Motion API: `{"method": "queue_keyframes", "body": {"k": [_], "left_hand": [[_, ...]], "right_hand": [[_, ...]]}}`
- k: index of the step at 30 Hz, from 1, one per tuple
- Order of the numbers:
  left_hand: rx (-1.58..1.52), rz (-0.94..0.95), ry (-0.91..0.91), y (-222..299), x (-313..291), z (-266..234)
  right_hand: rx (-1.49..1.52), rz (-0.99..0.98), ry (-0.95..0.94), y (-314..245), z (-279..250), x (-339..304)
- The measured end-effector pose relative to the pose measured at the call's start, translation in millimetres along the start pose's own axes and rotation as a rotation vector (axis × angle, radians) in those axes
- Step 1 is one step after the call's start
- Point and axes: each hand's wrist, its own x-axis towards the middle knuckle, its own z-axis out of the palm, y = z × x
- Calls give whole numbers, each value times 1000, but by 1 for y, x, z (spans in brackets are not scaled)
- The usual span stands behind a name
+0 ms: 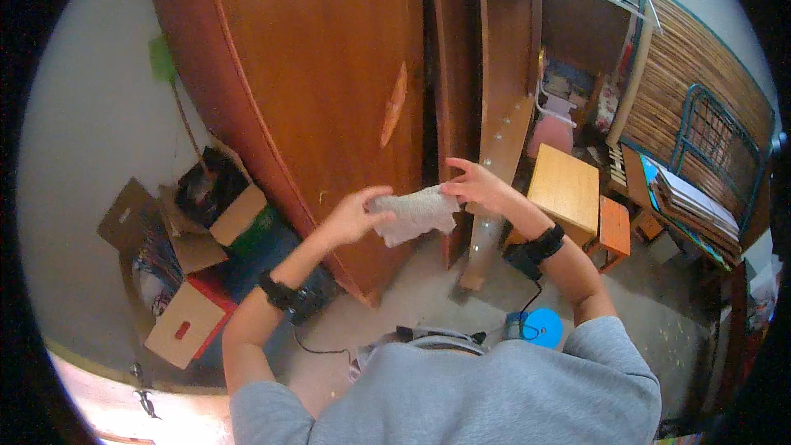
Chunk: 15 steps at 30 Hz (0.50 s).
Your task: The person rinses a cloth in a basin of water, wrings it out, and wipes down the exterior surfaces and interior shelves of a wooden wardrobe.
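Observation:
A small grey cloth (414, 214) is stretched between my two hands in front of my chest, its lower edge hanging loose and uneven. My left hand (359, 217) pinches its left end between thumb and fingers. At the opposite upper corner, my right hand (479, 187) grips the cloth, with one finger lifted off it. Behind the cloth stands a large brown wooden panel (329, 74), which has a pale torn patch on its surface. Each wrist wears a black strap with a small device and a cable.
Open cardboard boxes (185, 321) crowd the left wall, near a green fly swatter (162, 59). Upright boards (503, 74) lean beside the panel. Rightward stand a light wooden stool (565, 189), an orange stool (614, 231) and stacked folders (696, 206). A blue round object (544, 328) lies near my right side.

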Motion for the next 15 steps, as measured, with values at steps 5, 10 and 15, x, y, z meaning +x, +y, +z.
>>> {"method": "queue_keyframes", "body": {"k": [5,10,15], "left_hand": [[619,183,340,-7,35,12],[630,217,351,3,83,18],[313,2,179,35,109,52]], "right_hand": [[-168,-279,82,43,-20,56],[155,28,234,93,-17,62],[1167,580,-271,73,4,67]]}}
